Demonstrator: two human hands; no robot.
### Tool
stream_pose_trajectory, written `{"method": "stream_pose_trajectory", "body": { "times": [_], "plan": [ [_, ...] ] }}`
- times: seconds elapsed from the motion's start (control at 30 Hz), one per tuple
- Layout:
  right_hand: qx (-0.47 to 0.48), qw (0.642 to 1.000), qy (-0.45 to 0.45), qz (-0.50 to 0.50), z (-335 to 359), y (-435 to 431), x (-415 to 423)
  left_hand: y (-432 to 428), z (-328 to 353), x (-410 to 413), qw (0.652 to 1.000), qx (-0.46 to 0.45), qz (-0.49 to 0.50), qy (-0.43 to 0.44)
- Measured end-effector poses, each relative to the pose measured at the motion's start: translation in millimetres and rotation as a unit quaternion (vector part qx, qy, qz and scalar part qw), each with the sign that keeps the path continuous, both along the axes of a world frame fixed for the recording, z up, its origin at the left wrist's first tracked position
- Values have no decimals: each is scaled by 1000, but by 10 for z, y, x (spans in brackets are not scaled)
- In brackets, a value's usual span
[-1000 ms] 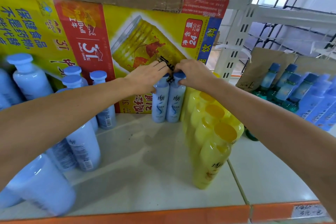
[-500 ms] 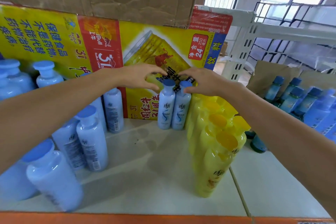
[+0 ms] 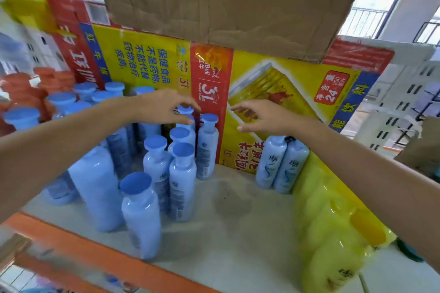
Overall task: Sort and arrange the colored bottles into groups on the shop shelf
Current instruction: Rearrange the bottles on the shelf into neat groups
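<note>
Several pale blue bottles with blue caps (image 3: 182, 181) stand crowded at the left and centre of the white shelf (image 3: 233, 226). My left hand (image 3: 164, 108) reaches over them, and its fingers and thumb pinch the cap of a blue bottle at the back (image 3: 185, 112). My right hand (image 3: 264, 118) hovers in the air with fingers spread and holds nothing. Below it, two blue bottles (image 3: 281, 165) stand side by side against the printed cardboard. A row of yellow bottles (image 3: 333, 228) runs from them towards the front at the right.
A yellow and red printed carton (image 3: 273, 93) forms the back wall, with a brown cardboard flap (image 3: 226, 0) overhanging it. Orange bottles (image 3: 21, 88) stand at the far left. The shelf has an orange front edge (image 3: 100, 254). White shelf uprights (image 3: 404, 102) stand at the right.
Both hands let go of the two blue bottles at the back and moved left. My left hand now pinches the cap of another blue bottle. The view swung left.
</note>
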State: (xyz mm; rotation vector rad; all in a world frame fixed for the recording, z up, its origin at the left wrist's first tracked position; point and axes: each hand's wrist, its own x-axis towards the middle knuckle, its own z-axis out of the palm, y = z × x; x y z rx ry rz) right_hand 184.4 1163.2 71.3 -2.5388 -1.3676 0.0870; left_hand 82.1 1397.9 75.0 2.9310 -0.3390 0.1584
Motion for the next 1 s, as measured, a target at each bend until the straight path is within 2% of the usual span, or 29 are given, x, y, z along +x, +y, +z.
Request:
{"method": "stream_pose_trajectory", "body": {
  "times": [0.17, 0.43, 0.6, 1.0],
  "plan": [
    [-42, 999, -30, 16, -95, 450, 16, 205, -116, -2, 998, 30, 53, 29],
    [-69, 996, -57, 6, -216, 836, 75, 184, -222, 232, 997, 26, 55, 49],
    [-47, 997, -61, -6, -187, 867, 24, 154, -213, 311, 997, 54, 36, 45],
    [-32, 998, -39, -26, 77, 504, -113, -52, -17, 368, 999, 38, -7, 27]
  ]
}}
